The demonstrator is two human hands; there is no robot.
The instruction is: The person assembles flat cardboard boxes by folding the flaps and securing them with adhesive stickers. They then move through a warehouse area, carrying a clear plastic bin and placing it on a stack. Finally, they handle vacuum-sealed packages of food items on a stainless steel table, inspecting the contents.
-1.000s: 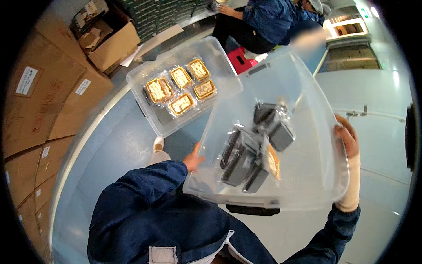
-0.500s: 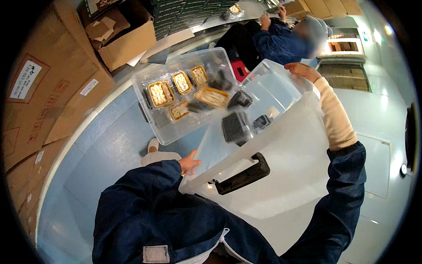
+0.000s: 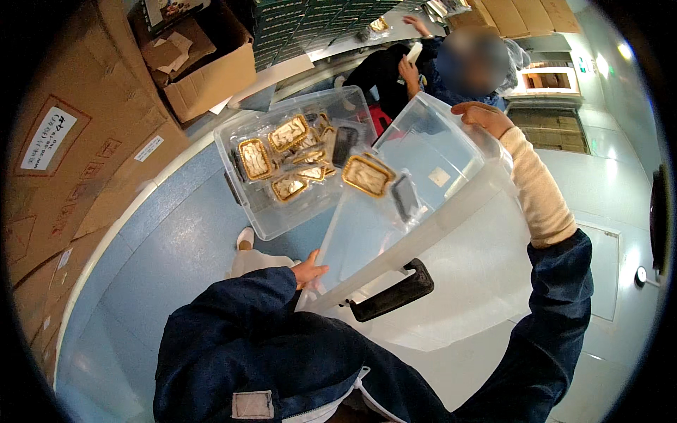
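I hold a large clear plastic bin tipped steeply away from me, its black handle toward my chest. My left hand grips its near left edge and my right hand grips its raised far rim. Gold-rimmed packaged trays and a dark pack slide from its mouth. Below it on the blue floor stands a second clear bin holding several gold-rimmed trays.
Stacked cardboard boxes line the left side, with an open carton behind the lower bin. Another person in dark blue works at a table at the top. A pale shoe shows beside the lower bin.
The held bin has been tipped much steeper over the second. The packs have slid from its bottom to its mouth, and some now lie in the lower bin. My right hand rose with the rim.
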